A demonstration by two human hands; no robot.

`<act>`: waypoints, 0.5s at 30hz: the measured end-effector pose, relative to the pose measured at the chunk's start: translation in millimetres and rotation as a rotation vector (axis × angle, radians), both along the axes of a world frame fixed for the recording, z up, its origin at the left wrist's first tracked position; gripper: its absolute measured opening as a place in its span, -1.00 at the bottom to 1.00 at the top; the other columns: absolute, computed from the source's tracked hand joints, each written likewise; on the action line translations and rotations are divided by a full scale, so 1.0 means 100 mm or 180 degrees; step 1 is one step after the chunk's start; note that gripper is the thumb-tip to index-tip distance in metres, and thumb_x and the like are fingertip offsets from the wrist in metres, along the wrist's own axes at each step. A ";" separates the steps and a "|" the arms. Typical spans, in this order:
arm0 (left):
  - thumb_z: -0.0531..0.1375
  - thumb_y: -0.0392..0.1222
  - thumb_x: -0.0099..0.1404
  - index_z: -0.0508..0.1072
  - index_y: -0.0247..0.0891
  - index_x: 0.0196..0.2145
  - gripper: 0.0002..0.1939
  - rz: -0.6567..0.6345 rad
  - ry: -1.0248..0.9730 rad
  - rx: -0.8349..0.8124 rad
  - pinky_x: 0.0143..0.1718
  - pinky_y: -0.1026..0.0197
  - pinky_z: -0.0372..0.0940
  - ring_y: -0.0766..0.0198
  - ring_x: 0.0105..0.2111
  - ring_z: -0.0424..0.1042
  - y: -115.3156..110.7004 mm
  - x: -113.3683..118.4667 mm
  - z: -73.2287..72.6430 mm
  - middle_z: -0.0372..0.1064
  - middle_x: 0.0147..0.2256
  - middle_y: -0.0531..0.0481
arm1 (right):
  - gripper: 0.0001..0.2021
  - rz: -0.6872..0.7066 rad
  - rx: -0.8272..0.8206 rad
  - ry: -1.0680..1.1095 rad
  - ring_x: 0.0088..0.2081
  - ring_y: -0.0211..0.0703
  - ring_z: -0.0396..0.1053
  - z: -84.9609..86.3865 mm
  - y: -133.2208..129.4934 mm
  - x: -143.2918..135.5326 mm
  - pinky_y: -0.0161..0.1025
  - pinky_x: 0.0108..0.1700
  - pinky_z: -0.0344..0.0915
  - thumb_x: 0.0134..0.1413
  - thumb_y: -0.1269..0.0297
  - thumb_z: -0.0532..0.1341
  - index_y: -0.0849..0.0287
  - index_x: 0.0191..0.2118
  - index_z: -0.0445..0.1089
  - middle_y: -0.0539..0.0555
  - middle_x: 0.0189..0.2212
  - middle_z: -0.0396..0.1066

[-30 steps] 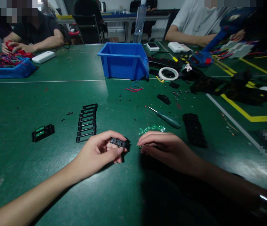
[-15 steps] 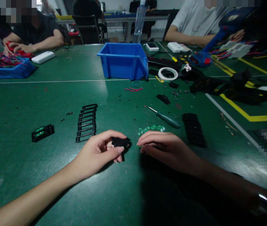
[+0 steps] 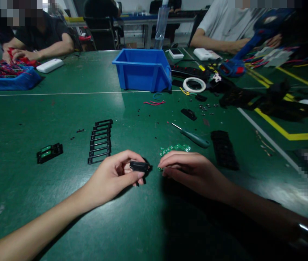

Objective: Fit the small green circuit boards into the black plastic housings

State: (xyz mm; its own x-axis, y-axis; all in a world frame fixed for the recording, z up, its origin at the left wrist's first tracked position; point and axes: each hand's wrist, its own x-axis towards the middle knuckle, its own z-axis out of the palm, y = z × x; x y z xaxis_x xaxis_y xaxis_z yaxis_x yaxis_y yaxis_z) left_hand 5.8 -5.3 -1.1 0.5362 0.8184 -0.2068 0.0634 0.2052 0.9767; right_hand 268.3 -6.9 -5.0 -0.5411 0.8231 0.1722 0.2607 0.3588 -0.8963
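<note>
Between the thumb and fingers of my left hand (image 3: 113, 174) is a small black plastic part (image 3: 139, 166), held just above the table. My right hand (image 3: 194, 170) rests close by, its fingers bent and drawn together beside a scatter of small green circuit boards (image 3: 179, 147). Whatever its fingertips pinch is hidden. Left of my left hand lies a ladder-shaped black plastic frame (image 3: 100, 141), and farther left a black housing with green pieces in it (image 3: 49, 153). A screwdriver (image 3: 197, 139) with a green handle lies beyond my right hand.
A blue bin (image 3: 143, 76) stands at the back middle, with a white tape roll (image 3: 194, 85) to its right. Dark slotted plastic (image 3: 224, 150) lies on the right, near loose screws (image 3: 204, 108). Two people sit across the green table (image 3: 69, 217); a power drill (image 3: 232, 67) lies back right.
The black part has turned in my left hand, so a different, longer face shows. My right hand has stayed in place.
</note>
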 end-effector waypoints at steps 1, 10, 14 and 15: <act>0.32 -0.22 0.35 0.46 -0.32 -0.06 -0.76 -0.0007 -0.0002 0.0005 -0.29 0.30 0.40 0.34 -0.36 0.50 0.00 0.00 0.00 0.53 -0.34 -0.02 | -0.90 -0.0008 0.0007 0.0003 -0.21 -0.19 0.49 0.00 0.00 0.00 -0.26 -0.20 0.37 0.27 0.40 0.27 0.21 -0.16 0.56 0.12 -0.20 0.54; 0.30 -0.24 0.37 0.46 -0.32 -0.07 -0.79 -0.0027 -0.0015 -0.0008 -0.30 0.31 0.37 0.36 -0.38 0.48 -0.01 -0.01 0.00 0.51 -0.37 0.00 | -0.88 -0.0010 0.0014 -0.0023 -0.22 -0.16 0.50 0.00 0.00 0.00 -0.24 -0.21 0.39 0.29 0.37 0.26 0.19 -0.15 0.56 0.13 -0.20 0.54; 0.30 -0.21 0.36 0.46 -0.31 -0.07 -0.78 -0.0033 0.0045 -0.0010 -0.32 0.30 0.36 0.35 -0.40 0.48 -0.01 -0.01 0.01 0.52 -0.37 -0.01 | -0.89 -0.0035 -0.0001 -0.0029 -0.22 -0.14 0.50 0.00 0.00 0.00 -0.23 -0.20 0.40 0.28 0.35 0.27 0.18 -0.15 0.56 0.14 -0.20 0.55; 0.30 -0.21 0.36 0.46 -0.31 -0.07 -0.78 -0.0023 0.0050 -0.0011 -0.32 0.29 0.37 0.34 -0.40 0.48 -0.01 -0.01 0.01 0.52 -0.37 -0.01 | -0.89 -0.0031 -0.0011 -0.0027 -0.22 -0.14 0.50 0.00 0.00 0.00 -0.23 -0.20 0.40 0.29 0.35 0.27 0.18 -0.15 0.56 0.14 -0.20 0.55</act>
